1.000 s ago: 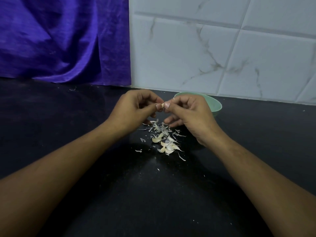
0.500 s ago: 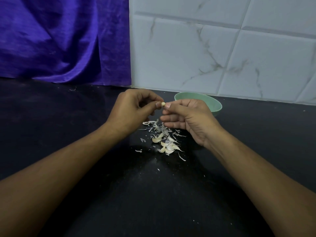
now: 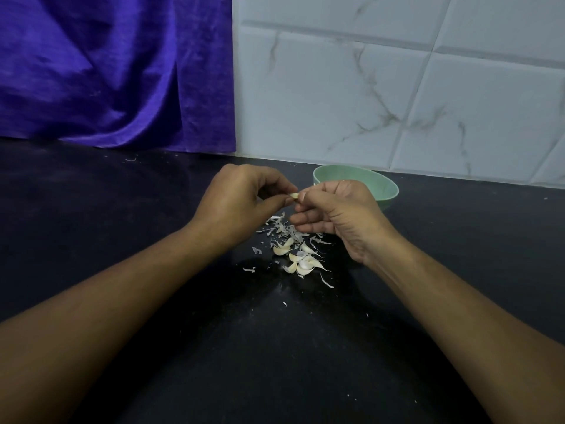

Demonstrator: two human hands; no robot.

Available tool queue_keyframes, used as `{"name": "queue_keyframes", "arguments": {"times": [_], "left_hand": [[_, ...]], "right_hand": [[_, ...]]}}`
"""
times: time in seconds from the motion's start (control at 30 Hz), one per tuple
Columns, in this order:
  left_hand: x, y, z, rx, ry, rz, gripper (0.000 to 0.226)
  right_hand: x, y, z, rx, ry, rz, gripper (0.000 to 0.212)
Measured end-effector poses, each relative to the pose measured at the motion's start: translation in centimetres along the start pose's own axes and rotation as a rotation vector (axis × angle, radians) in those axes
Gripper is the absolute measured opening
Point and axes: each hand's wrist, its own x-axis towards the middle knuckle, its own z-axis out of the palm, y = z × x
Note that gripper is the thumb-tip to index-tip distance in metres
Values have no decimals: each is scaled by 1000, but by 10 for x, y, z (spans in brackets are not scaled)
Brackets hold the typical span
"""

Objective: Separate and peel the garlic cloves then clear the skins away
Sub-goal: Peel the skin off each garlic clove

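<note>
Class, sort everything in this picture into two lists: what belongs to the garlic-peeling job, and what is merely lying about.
Job in hand:
left hand and right hand, both pinching one clove; loose cloves and skins on the counter; bowl, probably for peeled cloves.

Lying about:
cloth; wall.

The green bowl (image 3: 388,191) is partly blocked by the right hand (image 3: 342,215), so what's inside can't be made out. Just left of the bowl, the pinched clove (image 3: 294,196) is mostly covered up.
</note>
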Motion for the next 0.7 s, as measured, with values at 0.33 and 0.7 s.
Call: {"name": "queue_keyframes", "arguments": {"times": [0.33,0.7], "left_hand": [[2,0,5,-272,4,-141,11],[-1,5,12,-575,-35,-277,10]], "right_hand": [[3,0,0,28,-40,-26,11],[4,-2,-1,-24,-45,-14,14]]}}
